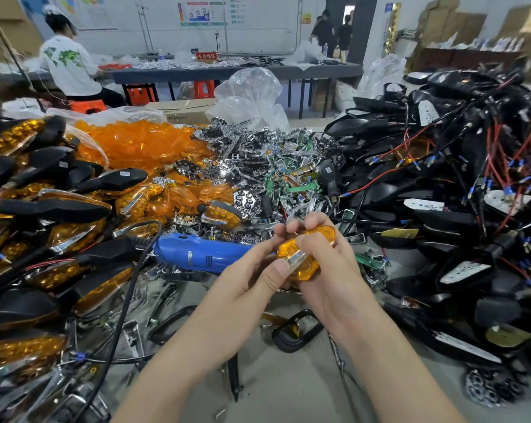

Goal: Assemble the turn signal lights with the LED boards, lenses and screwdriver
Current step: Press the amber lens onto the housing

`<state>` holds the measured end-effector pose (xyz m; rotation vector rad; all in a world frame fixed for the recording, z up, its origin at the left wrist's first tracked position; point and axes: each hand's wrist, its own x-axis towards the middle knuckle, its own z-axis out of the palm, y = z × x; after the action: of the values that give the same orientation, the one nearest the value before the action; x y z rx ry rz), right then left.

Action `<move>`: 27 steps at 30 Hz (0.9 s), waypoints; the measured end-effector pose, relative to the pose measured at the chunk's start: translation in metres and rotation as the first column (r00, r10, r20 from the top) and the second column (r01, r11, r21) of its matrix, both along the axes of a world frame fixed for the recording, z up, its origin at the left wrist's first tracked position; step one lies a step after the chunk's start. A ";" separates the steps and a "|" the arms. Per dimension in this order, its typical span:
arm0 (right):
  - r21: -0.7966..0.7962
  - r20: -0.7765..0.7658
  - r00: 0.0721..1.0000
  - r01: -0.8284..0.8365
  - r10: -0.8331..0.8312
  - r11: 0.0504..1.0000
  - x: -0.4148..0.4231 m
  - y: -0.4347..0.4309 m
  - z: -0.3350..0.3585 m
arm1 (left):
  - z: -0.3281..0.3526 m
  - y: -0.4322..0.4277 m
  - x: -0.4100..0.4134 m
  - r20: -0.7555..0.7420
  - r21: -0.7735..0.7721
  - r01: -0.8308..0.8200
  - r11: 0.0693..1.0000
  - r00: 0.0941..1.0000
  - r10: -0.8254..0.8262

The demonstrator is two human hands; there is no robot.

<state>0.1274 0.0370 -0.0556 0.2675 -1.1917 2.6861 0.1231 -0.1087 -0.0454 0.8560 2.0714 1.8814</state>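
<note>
Both hands are closed on one amber lens (308, 267), held above the middle of the table (288, 389), towards its near edge. The left hand (252, 279) pinches it from the left, with the thumb on a chrome strip across the lens face. The right hand (334, 270) grips it from the right, with the fingers curled over its top.

A blue electric screwdriver (203, 254) lies on the table just left of the hands, with its black cord (120, 315) trailing towards the near left corner.

- **Left side:** a heap of finished turn signals (53, 209) with black bodies and amber faces.
- **Far left:** a pile of loose amber lenses (142, 145).
- **Far middle:** a pile of chrome reflectors and green LED boards (258, 169).
- **Right side:** black housings (441, 178) tangled with red and black wires.

A clear plastic bag (252, 96) stands past the far edge. A person in a white shirt (68, 65) sits at another table behind.
</note>
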 end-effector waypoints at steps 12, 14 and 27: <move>0.039 -0.027 0.998 -0.061 0.062 0.997 0.002 0.000 0.000 | -0.002 0.002 0.006 -0.077 -0.052 -0.060 0.997 0.995 0.056; 0.048 -0.006 0.999 -0.045 0.045 0.998 0.002 0.000 0.000 | -0.003 0.003 0.006 -0.094 -0.058 -0.078 0.995 0.993 0.073; 0.321 0.080 0.994 0.041 -0.070 0.946 0.007 -0.007 0.003 | -0.005 0.005 0.004 0.058 0.047 -0.244 0.969 0.969 0.241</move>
<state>0.1341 0.0297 -0.0526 0.1554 -1.6365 2.4712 0.1274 -0.1038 -0.0503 0.5781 2.1875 2.0659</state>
